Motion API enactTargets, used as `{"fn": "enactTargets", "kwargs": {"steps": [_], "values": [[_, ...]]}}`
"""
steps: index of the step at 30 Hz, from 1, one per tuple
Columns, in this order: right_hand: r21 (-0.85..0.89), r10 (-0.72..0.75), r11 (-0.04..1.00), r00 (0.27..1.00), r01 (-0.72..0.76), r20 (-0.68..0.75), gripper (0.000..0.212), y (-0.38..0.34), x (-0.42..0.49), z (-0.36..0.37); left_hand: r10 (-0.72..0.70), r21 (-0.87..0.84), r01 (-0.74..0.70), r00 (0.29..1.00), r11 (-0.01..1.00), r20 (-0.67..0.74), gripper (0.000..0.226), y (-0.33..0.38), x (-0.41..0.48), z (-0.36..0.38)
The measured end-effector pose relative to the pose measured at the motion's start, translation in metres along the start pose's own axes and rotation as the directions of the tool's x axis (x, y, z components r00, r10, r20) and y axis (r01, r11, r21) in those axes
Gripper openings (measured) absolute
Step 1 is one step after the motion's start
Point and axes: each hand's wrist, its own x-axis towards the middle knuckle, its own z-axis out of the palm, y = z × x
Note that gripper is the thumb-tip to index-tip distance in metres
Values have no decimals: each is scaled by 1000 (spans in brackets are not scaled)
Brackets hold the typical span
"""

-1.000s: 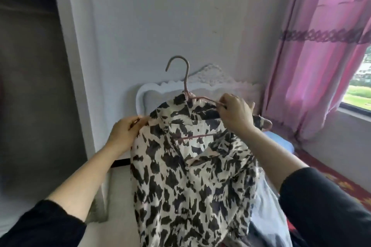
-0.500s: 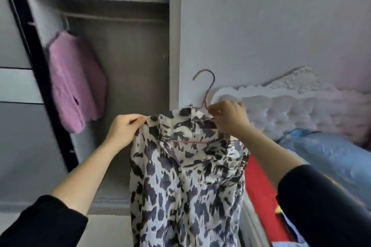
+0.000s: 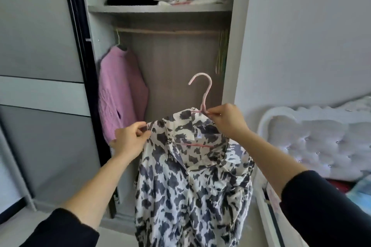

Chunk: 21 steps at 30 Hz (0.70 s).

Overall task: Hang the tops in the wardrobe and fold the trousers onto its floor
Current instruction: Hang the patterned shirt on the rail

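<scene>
Head: shirt hangs below left hand, right hand pinching hanger.

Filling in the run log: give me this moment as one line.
step: hang top | left hand: pinches shirt shoulder | right hand: holds pink hanger | rail: not reached

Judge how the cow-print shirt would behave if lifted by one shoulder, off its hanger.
Probably floppy: the cow-print shirt drapes in loose folds below the pink hanger. Likely light: the left hand holds its shoulder with a fingertip pinch.
</scene>
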Motion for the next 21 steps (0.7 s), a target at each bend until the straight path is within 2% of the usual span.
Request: {"fn": "enactTargets", "kwargs": {"steps": [2, 5, 9, 11, 14, 18, 21], "values": [[27, -16, 1000, 1000, 15, 21, 17, -3, 27, 20, 7, 59, -5, 999, 998, -40, 34, -10, 26, 8], [53, -63, 997, 996, 60, 58, 16, -4, 70, 45, 9, 12, -7, 990, 1000, -143, 25, -27, 76, 17], [84, -76, 994, 996, 72, 48, 16, -4, 134, 77, -115, -288, 77, 986, 954, -117, 21, -36, 151, 26], [49, -38, 998, 999, 37, 36, 18, 0, 167, 90, -178, -381, 110, 973, 918, -149, 18, -46, 183, 31], [22, 82, 996, 996, -81, -20, 19, 11, 209, 105, -233, -343, 149, 948, 927, -218, 19, -74, 219, 42], [88, 124, 989, 992, -121, -36, 16, 9, 255, 132, -172, -357, 137, 983, 924, -70, 19, -90, 269, 71], [96, 130, 988, 990, -124, -56, 13, 0, 291, 154, -48, -261, 46, 999, 964, 1, 17, -90, 314, 90]]}}
